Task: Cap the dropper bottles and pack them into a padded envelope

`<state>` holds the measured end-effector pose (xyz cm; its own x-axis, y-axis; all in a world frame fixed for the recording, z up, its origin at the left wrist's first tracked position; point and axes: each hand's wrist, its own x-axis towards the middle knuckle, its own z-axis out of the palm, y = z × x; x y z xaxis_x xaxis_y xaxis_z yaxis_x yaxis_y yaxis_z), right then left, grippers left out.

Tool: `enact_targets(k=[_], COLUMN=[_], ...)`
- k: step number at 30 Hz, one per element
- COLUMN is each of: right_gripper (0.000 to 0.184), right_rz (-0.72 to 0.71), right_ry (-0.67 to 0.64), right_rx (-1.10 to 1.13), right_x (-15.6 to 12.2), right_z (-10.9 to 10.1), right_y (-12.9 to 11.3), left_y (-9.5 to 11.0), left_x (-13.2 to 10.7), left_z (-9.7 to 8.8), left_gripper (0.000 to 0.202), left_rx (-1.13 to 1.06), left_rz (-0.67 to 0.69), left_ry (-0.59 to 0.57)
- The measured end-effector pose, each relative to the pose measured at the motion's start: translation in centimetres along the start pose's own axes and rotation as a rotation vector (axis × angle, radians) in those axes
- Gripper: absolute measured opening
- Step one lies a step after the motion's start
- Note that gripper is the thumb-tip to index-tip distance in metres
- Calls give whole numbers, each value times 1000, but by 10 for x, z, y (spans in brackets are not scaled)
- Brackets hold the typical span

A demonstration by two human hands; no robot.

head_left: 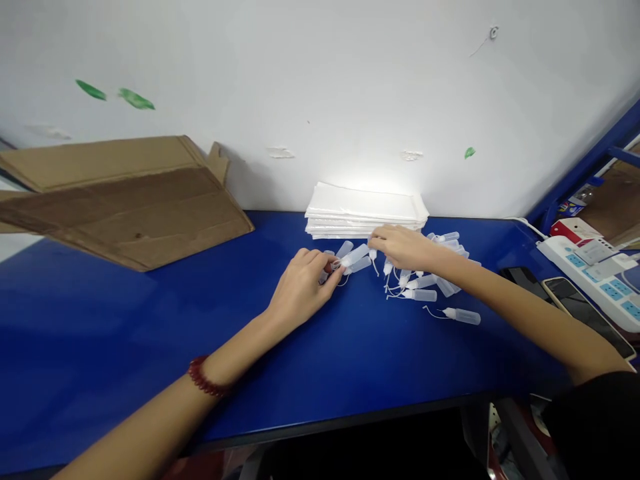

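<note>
My left hand (306,283) is closed, thumb and fingers pinching the cap end of a clear plastic needle-tip bottle (356,255). More such bottles lie around its fingertips, and the fingers partly hide them. Just to the right, my right hand (399,247) reaches over a loose heap of the same bottles. Its fingertips are closed on one small bottle (373,254), whose thin tip cover dangles downward. Below the right wrist, a bottle (421,295) lies on its side in the heap. Another single bottle (463,316) rests apart, nearer the front. The right forearm covers part of the heap.
A stack of white packets (365,205) stands against the wall behind the hands. Folded cardboard (135,207) leans at the left on the blue table (280,393). At the right lie a phone (587,317) and a white power strip (595,280).
</note>
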<state>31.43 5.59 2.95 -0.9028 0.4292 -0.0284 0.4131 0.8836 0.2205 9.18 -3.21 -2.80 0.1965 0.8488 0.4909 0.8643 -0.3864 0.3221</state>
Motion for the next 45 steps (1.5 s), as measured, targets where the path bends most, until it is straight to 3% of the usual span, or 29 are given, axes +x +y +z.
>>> enact_targets(k=[6, 11, 21, 26, 35, 39, 45], right_gripper=[33, 29, 24, 31, 25, 17, 13], right_rz=[-101, -122, -15, 89, 98, 228, 353], right_ry=[-25, 2, 238, 267, 414, 472, 445], right_rx=[40, 34, 102, 412, 727, 864, 1090], right_x=[33, 32, -16, -48, -77, -77, -80], right_z=[14, 19, -3, -5, 8, 14, 13], right_y=[-1, 2, -10, -29, -57, -66, -74], left_y=[0, -2, 9, 32, 52, 55, 55], left_x=[-2, -1, -5, -11, -24, -26, -28], left_z=[2, 3, 1, -7, -2, -2, -5], left_gripper=[13, 13, 29, 19, 16, 11, 9], left_rx=[8, 10, 43, -123, -212, -232, -268], left_rz=[-1, -10, 34, 274, 390, 415, 435], left_ry=[-15, -14, 142, 234, 49, 41, -20])
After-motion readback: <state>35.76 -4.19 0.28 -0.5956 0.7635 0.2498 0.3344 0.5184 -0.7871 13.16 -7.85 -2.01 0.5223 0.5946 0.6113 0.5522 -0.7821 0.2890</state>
